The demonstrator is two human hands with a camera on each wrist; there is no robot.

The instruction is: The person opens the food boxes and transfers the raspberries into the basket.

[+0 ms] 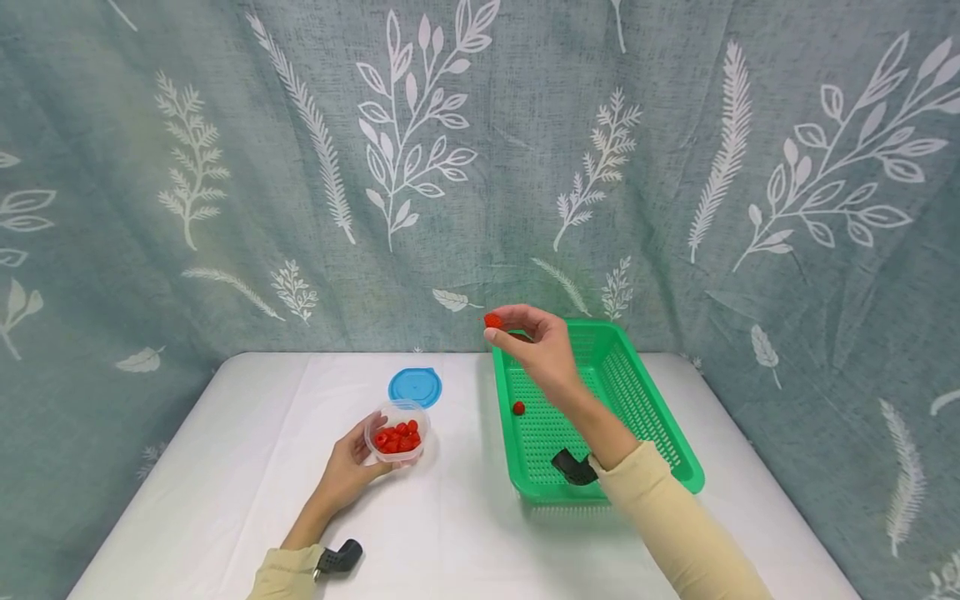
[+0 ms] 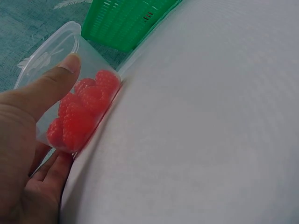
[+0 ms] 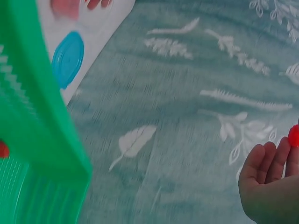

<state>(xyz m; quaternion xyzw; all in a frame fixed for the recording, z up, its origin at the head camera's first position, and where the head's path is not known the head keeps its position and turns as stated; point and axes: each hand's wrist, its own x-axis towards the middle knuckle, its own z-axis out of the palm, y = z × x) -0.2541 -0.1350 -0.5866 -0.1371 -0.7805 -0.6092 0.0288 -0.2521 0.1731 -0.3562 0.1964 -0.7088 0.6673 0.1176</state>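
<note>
A person's two hands at work over a white worktop (image 1: 465, 517), in head and wrist views. The right hand (image 1: 538, 346) is raised near the far left corner of a green basket (image 1: 693, 477); its grip is a pinch, thumb and fingers closing on one red raspberry (image 1: 492, 321), which appears just outside the basket's left rim in the head view. A second raspberry (image 1: 519, 408) lies on the perforated basket floor, near the left wall. The left hand (image 1: 351, 473) has its grip curled round a clear plastic container (image 1: 384, 415), thumb on one side and fingers on the other; the left wrist view shows the base close against the worktop. A cluster of raspberries (image 1: 397, 437) sits in the bottom of the container, visible through its wall. Just behind the container lies a round blue lid (image 1: 415, 387). Both forearms wear pale sleeves (image 1: 675, 525), with a black device (image 1: 341, 558) at each wrist. A grey-green cloth (image 1: 480, 275) printed with white leaves forms the background.
</note>
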